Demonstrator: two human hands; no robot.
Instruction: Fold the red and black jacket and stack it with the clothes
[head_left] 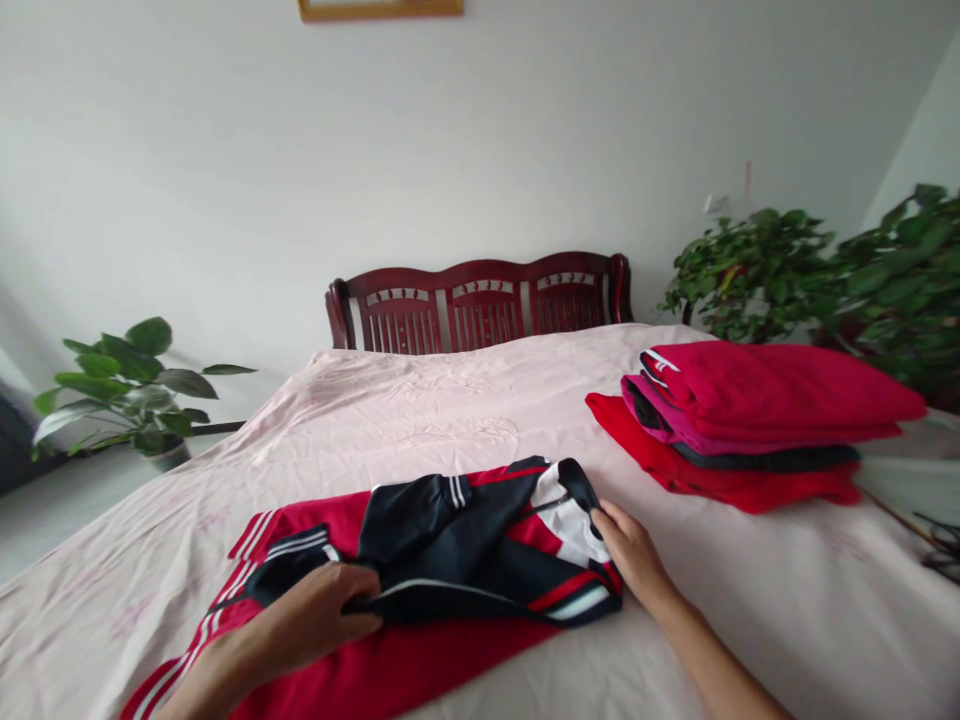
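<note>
A red and dark navy track jacket (pixel 465 550) with white stripes lies partly folded on the pink bed sheet (pixel 420 420) near the front edge. My left hand (pixel 319 610) pinches the jacket's dark edge along its zipper at the lower left. At the jacket's right end, by the collar, my right hand (pixel 634 555) rests with fingers curled onto the fabric. A red sleeve with white stripes (pixel 255 540) sticks out to the left under the dark part.
A stack of folded red, magenta and dark clothes (pixel 750 420) sits on the bed at the right. A dark red wooden headboard (pixel 480 300) stands against the white wall. Potted plants stand at the left (pixel 127 390) and right (pixel 825 270).
</note>
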